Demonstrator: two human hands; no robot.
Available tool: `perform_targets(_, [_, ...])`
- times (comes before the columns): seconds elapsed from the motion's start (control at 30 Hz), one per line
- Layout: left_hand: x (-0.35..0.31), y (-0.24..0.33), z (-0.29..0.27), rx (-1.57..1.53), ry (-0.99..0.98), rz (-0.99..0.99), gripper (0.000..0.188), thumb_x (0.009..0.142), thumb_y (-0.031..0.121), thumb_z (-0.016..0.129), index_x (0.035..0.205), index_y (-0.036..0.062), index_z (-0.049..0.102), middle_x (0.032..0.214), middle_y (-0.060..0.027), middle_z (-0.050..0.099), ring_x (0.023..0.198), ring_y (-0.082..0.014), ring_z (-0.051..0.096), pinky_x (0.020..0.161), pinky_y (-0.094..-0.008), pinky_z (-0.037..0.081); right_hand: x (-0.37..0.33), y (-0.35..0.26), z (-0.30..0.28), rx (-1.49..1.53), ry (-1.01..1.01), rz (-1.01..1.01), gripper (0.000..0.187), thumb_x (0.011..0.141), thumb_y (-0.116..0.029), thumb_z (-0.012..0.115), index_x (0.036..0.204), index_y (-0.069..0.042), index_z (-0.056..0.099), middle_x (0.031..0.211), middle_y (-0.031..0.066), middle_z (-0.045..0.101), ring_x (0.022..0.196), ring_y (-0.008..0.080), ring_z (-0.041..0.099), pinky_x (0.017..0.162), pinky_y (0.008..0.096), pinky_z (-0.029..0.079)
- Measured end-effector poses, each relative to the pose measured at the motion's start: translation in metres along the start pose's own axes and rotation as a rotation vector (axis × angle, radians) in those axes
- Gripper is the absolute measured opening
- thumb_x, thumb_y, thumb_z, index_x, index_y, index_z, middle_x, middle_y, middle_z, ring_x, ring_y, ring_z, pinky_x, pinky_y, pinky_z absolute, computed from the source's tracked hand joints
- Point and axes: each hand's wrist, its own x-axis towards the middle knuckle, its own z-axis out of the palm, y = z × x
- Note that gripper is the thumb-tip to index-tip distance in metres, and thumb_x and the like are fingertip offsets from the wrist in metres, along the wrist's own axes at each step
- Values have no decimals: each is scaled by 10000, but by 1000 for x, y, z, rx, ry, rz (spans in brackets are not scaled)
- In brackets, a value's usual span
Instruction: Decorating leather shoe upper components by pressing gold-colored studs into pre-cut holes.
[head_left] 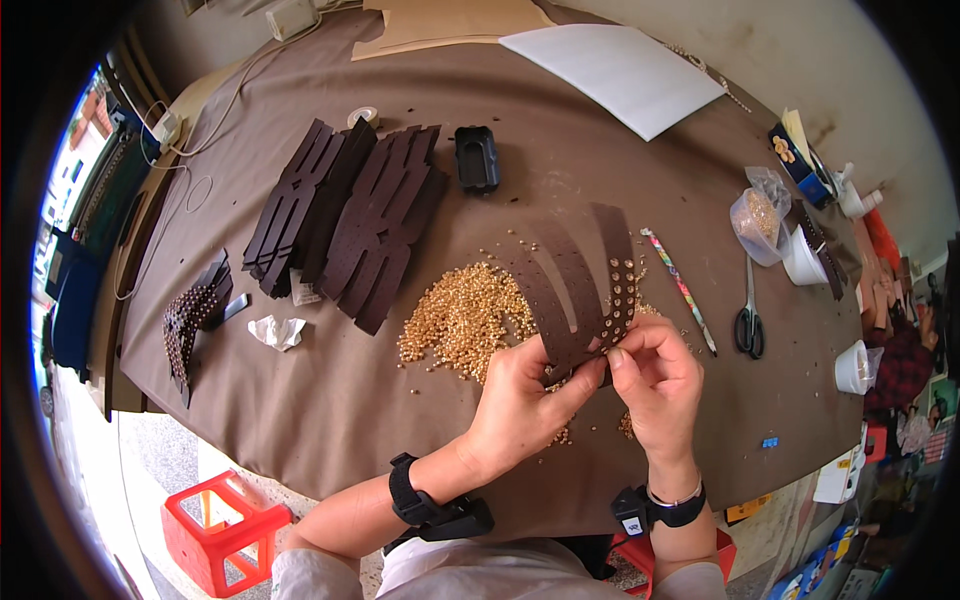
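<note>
A dark brown, thin slotted piece point(572, 272) is being held up at a tilt over the bench point(350, 410), its long perforated strips curving and fanning apart toward their far ends. Along the right-hand strip, round gold studs point(622, 285) are running in two rows down toward the near end, while the other strips are showing bare, punched surfaces. Just left of the piece, a loose heap of small gold studs point(465, 320) is lying on the bench, thinning into scattered singles at its edges.
</note>
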Motion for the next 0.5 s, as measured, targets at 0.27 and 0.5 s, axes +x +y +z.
perform_targets(0.27, [0, -3, -5, 311, 19, 148, 148, 806, 32, 654, 940, -9, 604, 746, -56, 665, 685, -62, 603, 575, -244, 495, -4, 4, 4, 131, 71, 60, 352, 827, 43, 641, 1081, -37, 411, 909, 74, 598, 810, 108, 586, 736, 240, 487])
perform_targets(0.5, [10, 9, -6, -54, -33, -150, 148, 867, 110, 665, 942, 12, 584, 833, 2, 645, 746, -50, 587, 649, -213, 489, 5, -11, -12, -3, -100, 219, 198, 908, -66, 589, 1077, 23, 537, 983, 71, 632, 897, 98, 602, 805, 222, 477])
